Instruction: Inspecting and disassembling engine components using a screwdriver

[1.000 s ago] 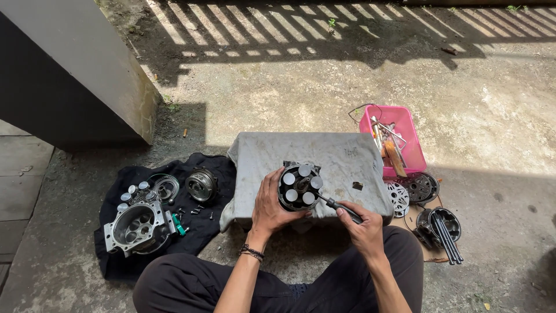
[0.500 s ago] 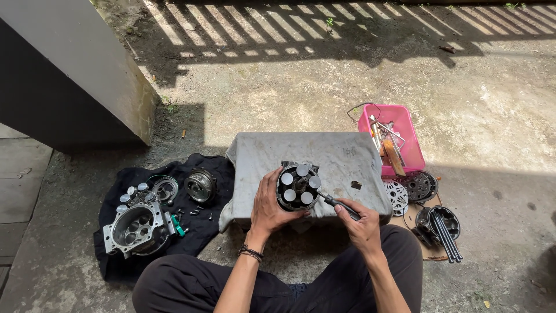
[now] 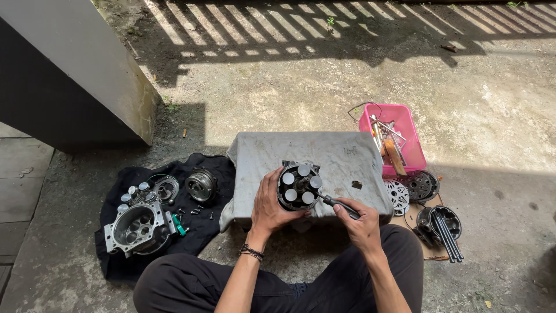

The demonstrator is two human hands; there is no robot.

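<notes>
A dark round cylinder block (image 3: 297,185) with several shiny piston tops stands on a grey cloth-covered block (image 3: 324,156) in front of me. My left hand (image 3: 270,203) wraps around its left and lower side and holds it steady. My right hand (image 3: 362,223) grips a black-handled screwdriver (image 3: 336,203), its tip resting against the right edge of the cylinder block. I sit on the ground with my knees on either side of the grey block.
A black cloth (image 3: 168,214) on the left carries a metal housing (image 3: 139,226), a round part (image 3: 201,184), small pistons and bolts. A pink tray (image 3: 405,139) with tools stands at the right, beside round plates (image 3: 420,185) and long bolts (image 3: 446,232). A concrete pillar (image 3: 75,75) rises at left.
None of the hands or parts has visibly shifted; the tool tip stays at the cylinder block's right edge.
</notes>
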